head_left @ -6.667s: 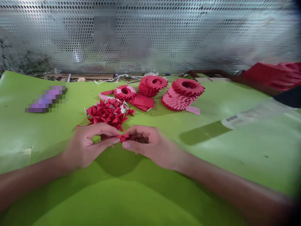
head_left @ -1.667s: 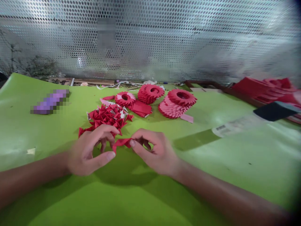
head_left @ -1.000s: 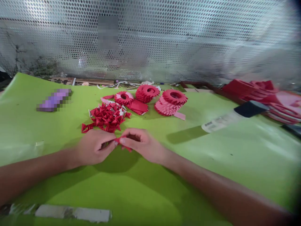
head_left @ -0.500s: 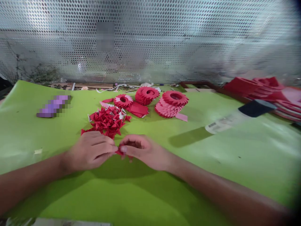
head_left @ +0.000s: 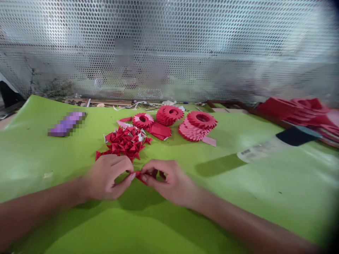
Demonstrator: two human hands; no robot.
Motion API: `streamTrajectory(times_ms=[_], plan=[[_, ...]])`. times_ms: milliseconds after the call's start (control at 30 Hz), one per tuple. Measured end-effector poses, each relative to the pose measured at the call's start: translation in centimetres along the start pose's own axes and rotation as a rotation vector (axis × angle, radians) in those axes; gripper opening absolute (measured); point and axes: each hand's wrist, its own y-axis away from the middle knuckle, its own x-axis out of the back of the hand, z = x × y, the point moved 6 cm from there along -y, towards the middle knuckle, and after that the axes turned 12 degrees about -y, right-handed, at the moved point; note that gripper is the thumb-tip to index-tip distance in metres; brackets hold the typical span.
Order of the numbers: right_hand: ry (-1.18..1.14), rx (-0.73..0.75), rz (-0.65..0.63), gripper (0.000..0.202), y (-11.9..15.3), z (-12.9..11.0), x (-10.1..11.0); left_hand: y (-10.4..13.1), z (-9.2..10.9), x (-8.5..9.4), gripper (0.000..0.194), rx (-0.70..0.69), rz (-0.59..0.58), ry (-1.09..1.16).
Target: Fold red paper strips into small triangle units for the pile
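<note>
A small piece of red folded paper (head_left: pixel 139 176) is pinched between my two hands, just above the green table covering (head_left: pixel 148 225). My left hand (head_left: pixel 109 177) grips its left end between thumb and fingertips. At the other end, my right hand (head_left: pixel 171 180) pinches it with thumb and forefinger; its exact shape is mostly hidden. Right behind my left hand lies a heap of red folded paper pieces (head_left: pixel 124 141), with some white showing among them. Farther back stand a small red-and-pink paper ring (head_left: pixel 143 121), a red paper ring stack (head_left: pixel 168 116) and a taller pink-and-red stack (head_left: pixel 196 127).
Flat red paper strips (head_left: pixel 160 130) lie between the rings. A white bottle with a dark cap (head_left: pixel 267 148) lies at right, near stacked red paper (head_left: pixel 293 111). A blurred purple item (head_left: pixel 66 124) is at left. A perforated metal panel (head_left: pixel 169 53) rises behind the table.
My left fingers have shifted from a flatter, covering grip to a thumb-and-finger pinch on the red paper. More of the paper shows between my hands. The whole view has shifted slightly.
</note>
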Motion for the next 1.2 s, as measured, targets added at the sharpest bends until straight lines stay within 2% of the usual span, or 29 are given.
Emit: streamTrajectory(times_ms=[133,200,367,567,667,767,833,1000,1200], plan=[[0.011,0.020,0.029,0.014,0.0,0.3,0.1,-0.5,-0.2,-0.7,0.023,0.073,-0.200,-0.014],[0.035,0.055,0.022,0.015,0.1,0.2,0.1,-0.6,-0.1,-0.7,0.030,0.068,-0.248,-0.026],[0.073,0.105,0.051,0.014,0.2,0.5,0.2,-0.4,0.0,-0.4,0.037,0.019,-0.154,0.040],[-0.006,0.207,0.058,0.012,0.1,0.3,0.0,-0.4,0.1,-1.1,0.040,0.018,-0.184,0.053],[-0.131,0.067,0.043,0.016,0.0,1.2,0.1,-0.5,0.1,-1.0,0.039,0.035,-0.141,0.030],[-0.328,-0.079,0.039,0.037,-0.1,2.3,0.3,-0.5,-0.2,-0.7,0.038,0.095,-0.053,0.068],[-0.382,-0.138,0.011,0.045,-0.2,2.8,0.3,-0.5,-0.3,-0.7,0.037,0.112,-0.013,0.072],[-0.435,-0.139,-0.076,0.045,-0.3,2.9,-0.2,-0.6,-0.4,-0.7,0.035,0.091,-0.003,0.025],[-0.457,-0.128,-0.067,0.046,-0.5,2.7,-0.1,-0.6,-0.2,-0.7,0.034,0.071,-0.002,-0.002]])
